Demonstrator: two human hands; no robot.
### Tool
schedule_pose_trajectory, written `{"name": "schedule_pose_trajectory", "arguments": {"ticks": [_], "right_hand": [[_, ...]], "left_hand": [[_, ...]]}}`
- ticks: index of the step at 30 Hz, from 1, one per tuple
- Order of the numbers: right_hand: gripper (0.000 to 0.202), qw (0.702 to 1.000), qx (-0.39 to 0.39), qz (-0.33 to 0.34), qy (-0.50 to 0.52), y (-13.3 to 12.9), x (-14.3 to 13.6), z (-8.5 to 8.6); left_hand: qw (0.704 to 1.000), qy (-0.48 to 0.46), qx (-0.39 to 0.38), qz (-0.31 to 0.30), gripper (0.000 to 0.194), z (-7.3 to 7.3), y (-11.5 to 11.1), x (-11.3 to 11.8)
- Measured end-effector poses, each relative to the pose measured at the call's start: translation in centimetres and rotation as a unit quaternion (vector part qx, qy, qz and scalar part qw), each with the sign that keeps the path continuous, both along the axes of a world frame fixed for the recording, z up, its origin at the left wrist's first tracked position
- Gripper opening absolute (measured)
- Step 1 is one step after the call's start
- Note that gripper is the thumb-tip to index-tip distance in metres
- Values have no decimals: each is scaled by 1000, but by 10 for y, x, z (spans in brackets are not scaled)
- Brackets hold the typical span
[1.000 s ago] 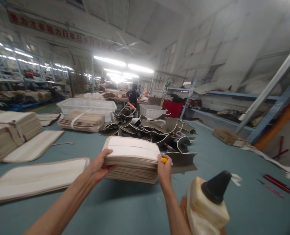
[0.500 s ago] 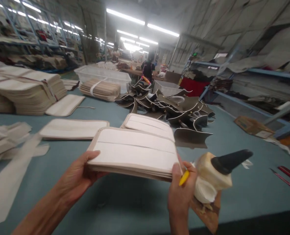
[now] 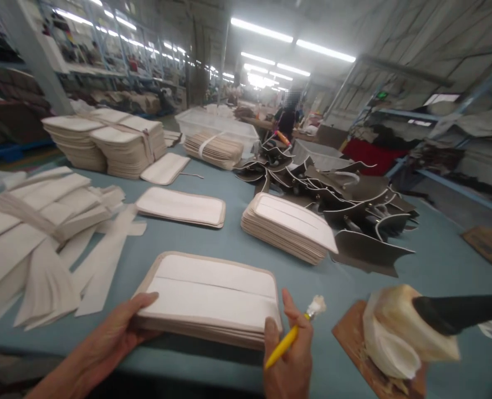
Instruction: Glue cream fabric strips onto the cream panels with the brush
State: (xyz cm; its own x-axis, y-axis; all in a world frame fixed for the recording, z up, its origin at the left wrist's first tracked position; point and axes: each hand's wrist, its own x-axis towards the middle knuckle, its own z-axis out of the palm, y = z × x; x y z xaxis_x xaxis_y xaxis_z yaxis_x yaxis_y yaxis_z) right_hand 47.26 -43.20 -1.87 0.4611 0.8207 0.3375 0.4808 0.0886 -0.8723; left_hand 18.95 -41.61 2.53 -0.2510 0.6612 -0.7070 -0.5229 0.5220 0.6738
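A stack of white panels with beige edges (image 3: pixel 213 288) lies low at the front of the table, each top panel marked by a thin line. My left hand (image 3: pixel 125 327) grips its left end, thumb on top and fingers beneath. My right hand (image 3: pixel 290 343) has its thumb against the stack's right end and also holds a yellow-handled brush (image 3: pixel 283 346), its whitish bristles pointing up and away. To the right, a glue-crusted container (image 3: pixel 408 327) with a black nozzle-like part sits on a brown board (image 3: pixel 352 332). A similar panel stack (image 3: pixel 290 227) stands behind.
A thin panel stack (image 3: pixel 182 206) lies mid-left, with pale strips (image 3: pixel 42 221) nearer the left edge. Tall panel bundles (image 3: pixel 121 147), a tied bundle (image 3: pixel 213 149) and a clear bin (image 3: pixel 216 124) stand behind. Dark curved pieces (image 3: pixel 337 191) are heaped back right. A person (image 3: pixel 287 119) is far off.
Both hands have brought the held stack lower and nearer, away from the stack behind it. The brush now shows fully. The view has shifted, revealing more of the left side.
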Motion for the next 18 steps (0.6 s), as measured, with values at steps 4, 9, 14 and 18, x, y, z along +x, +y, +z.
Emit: {"name": "schedule_pose_trajectory", "arguments": {"ticks": [4,9,14,18], "right_hand": [[32,999,6,20,-44,-2,-7,-25],[23,989,131,47,-56,4,-3,-61],[26,986,145,53,-70,7,4,-72],[37,992,93,40,-75,9,15,-71]], "left_hand": [[992,58,30,-108,58,-6,-6,-11],[919,350,89,-159,59,-2,-10,-20],[791,575,203,-58,50,-26,-30,-23],[610,667,407,-131,46,-42,-35,-18]]}}
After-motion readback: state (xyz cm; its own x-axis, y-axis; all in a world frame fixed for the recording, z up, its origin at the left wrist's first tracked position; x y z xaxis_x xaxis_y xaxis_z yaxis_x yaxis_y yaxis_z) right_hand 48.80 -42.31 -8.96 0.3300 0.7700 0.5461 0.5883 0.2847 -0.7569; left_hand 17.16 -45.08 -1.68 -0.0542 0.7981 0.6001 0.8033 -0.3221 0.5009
